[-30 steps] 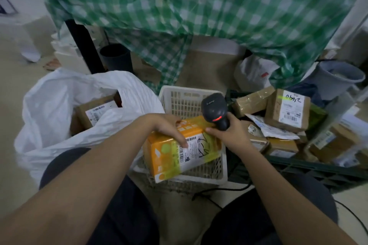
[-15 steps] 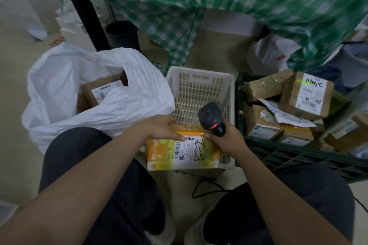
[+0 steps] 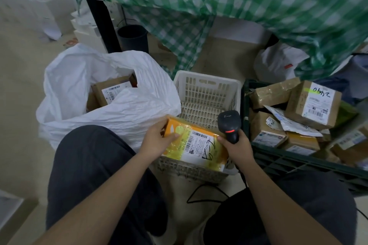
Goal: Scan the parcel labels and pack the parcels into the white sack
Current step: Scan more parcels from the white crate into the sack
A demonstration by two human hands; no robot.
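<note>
The white basket sits on the floor in front of the seated person's knees, and everything else lies around it. Over its near edge the left hand grips the left end of a yellow-and-orange parcel, thumb on top and fingers curled under, with the label facing up and black scribble across it. At the parcel's right end the right hand is wrapped round the handle of a black scanner, a red light glowing on its head, which points down over the basket; its cable trails on the floor below the basket. Left of the basket, touching it, the white sack gapes open with a brown box inside, label showing. Right of the basket stands a dark green crate heaped with brown parcels. Behind the basket hangs a green checked cloth, with a black bin off to its left
</note>
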